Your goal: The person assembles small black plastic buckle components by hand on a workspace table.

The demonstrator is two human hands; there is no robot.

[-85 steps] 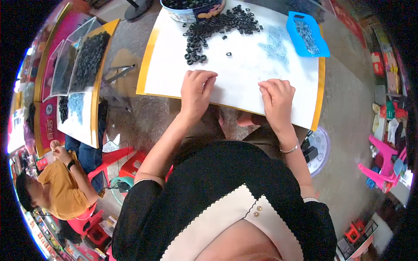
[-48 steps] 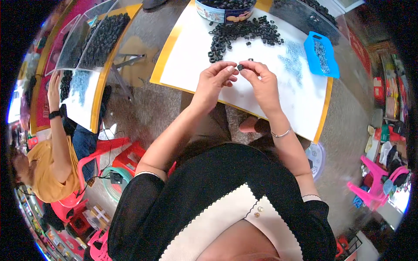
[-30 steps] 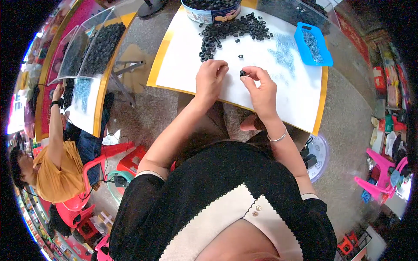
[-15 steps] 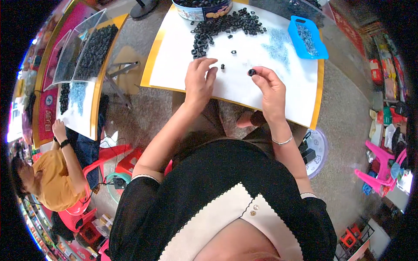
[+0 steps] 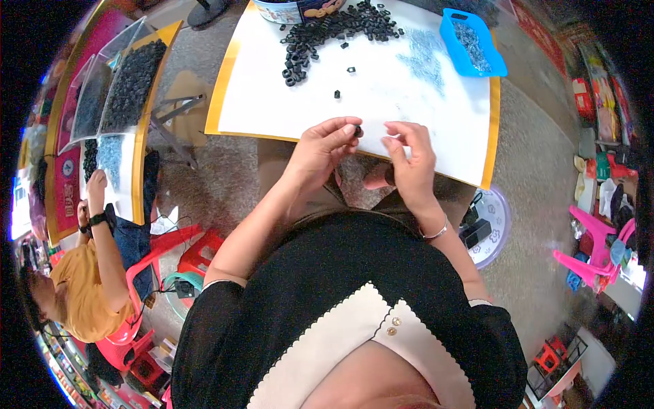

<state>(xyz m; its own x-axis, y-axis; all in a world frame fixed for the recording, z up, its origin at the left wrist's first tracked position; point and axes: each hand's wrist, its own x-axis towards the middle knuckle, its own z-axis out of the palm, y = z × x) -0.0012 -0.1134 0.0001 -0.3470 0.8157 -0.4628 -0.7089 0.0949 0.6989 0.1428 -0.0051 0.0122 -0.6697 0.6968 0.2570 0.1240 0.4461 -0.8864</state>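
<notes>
Left hand [image 5: 317, 155] has its grip on a small black piece [image 5: 357, 131], pinched between thumb and index fingertip, held over the near edge of the surface [image 5: 255, 102]. Piece is partly hidden by the fingers, so its exact shape is hard to tell. Right hand [image 5: 414, 160] is just beside it on the right, not touching the piece or the left hand; its grip is released, thumb and bent fingers a little apart, nothing visible in it. Bracelet [image 5: 436, 232] on the right wrist.

Beyond the hands: one loose piece [image 5: 337, 95] on the white top, another loose piece [image 5: 351, 69] farther out to its right, then the big heap [image 5: 340, 33] of black pieces, trailing toward the left. Printed tub [image 5: 283, 11] just behind the heap, cut by the top of view. Right of the heap, a thin scatter [image 5: 424, 60] of clear bluish bits. Blue tray [image 5: 499, 67] at the far right corner, more such bits inside. Yellow border [image 5: 221, 85] along the top's sides.

Lilac basin [image 5: 505, 221] on the floor, right. Far left, a co-worker [image 5: 92, 293] in a mustard shirt sits at a second surface [image 5: 125, 204] bearing a similar mass of black pieces [image 5: 133, 82].
</notes>
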